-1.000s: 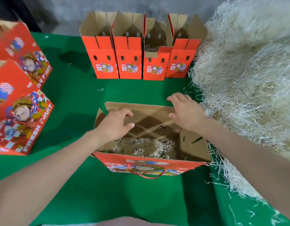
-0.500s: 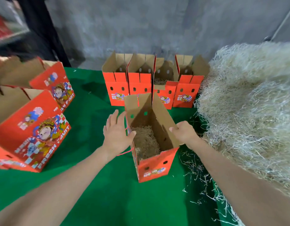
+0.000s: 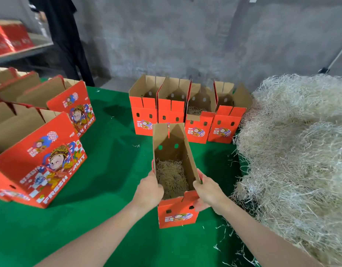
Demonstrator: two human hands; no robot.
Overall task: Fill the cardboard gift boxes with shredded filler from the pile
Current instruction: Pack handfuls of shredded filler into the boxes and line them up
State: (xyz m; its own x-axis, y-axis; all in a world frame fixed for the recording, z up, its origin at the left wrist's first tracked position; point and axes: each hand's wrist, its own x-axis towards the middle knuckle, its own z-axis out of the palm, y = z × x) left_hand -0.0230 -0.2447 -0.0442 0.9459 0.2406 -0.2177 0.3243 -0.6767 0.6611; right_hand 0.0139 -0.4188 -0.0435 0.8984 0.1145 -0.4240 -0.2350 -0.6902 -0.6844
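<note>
My left hand (image 3: 150, 189) grips the left wall of the open gift box (image 3: 176, 215) and my right hand (image 3: 206, 191) grips the right wall; the box stands upright mid-table (image 3: 108, 189) with filler (image 3: 171, 176) inside, and the pile (image 3: 291, 151) lies along the table's right edge

Head view, bright and evenly diffuse light; a soft shadow lies on the green cloth (image 3: 101, 189) just right of the box (image 3: 176, 216) that my left hand (image 3: 150, 189) and right hand (image 3: 206, 191) grip; focus is sharp at the grip; far left of it the shelf (image 3: 22, 49) blurs; my forearms bow with wide-angle distortion.
</note>
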